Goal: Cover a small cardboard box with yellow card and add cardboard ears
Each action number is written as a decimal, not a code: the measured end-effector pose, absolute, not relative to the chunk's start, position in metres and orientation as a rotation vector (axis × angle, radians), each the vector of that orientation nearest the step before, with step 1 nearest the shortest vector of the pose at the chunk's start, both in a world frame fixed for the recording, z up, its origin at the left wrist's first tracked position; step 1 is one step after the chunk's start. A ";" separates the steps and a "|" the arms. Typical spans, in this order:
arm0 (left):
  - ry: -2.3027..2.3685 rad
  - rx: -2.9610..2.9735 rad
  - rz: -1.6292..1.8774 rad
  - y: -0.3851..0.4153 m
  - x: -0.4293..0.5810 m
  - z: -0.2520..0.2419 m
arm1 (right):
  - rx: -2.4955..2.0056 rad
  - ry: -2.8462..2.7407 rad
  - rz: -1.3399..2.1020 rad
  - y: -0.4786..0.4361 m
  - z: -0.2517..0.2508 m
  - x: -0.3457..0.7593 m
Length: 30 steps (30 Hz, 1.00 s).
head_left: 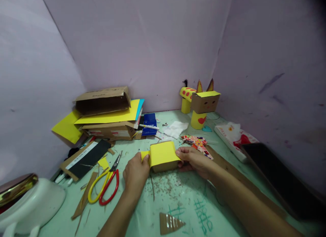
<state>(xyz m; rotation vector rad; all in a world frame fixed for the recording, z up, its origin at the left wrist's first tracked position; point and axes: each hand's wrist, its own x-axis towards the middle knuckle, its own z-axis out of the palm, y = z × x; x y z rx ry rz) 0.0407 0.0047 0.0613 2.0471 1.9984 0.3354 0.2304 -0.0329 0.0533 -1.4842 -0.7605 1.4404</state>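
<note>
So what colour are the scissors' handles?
The scissors have one yellow handle and one red; the head view shows them.

Green marker handwriting [203, 215] stands on the bench [178, 193] just nearer than the hands, between the forearms (large characters, but I cannot read them). Beyond the left hand [136, 172], a blue box [149, 123] bears white lettering too small to read. The cardboard boxes [102, 94] beside it carry faint print and a red-and-white label [98, 132], which are also illegible. Well beyond the right hand [195, 160], a red heart [202, 120] marks a yellow roll [195, 124].
</note>
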 end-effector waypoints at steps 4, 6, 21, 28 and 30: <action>2.032 2.062 0.291 0.003 0.044 0.062 | -1.488 -0.770 1.455 -0.035 0.057 0.230; 2.039 2.065 0.280 0.002 0.044 0.063 | -1.479 -0.777 1.464 -0.037 0.060 0.229; 2.074 2.020 0.281 0.004 0.046 0.058 | -1.470 -0.786 1.488 -0.038 0.064 0.228; 2.055 1.979 0.387 0.008 0.041 0.054 | -1.474 -0.788 1.445 -0.037 0.061 0.228; 2.037 1.961 0.425 0.012 0.038 0.053 | -1.468 -0.787 1.422 -0.037 0.062 0.228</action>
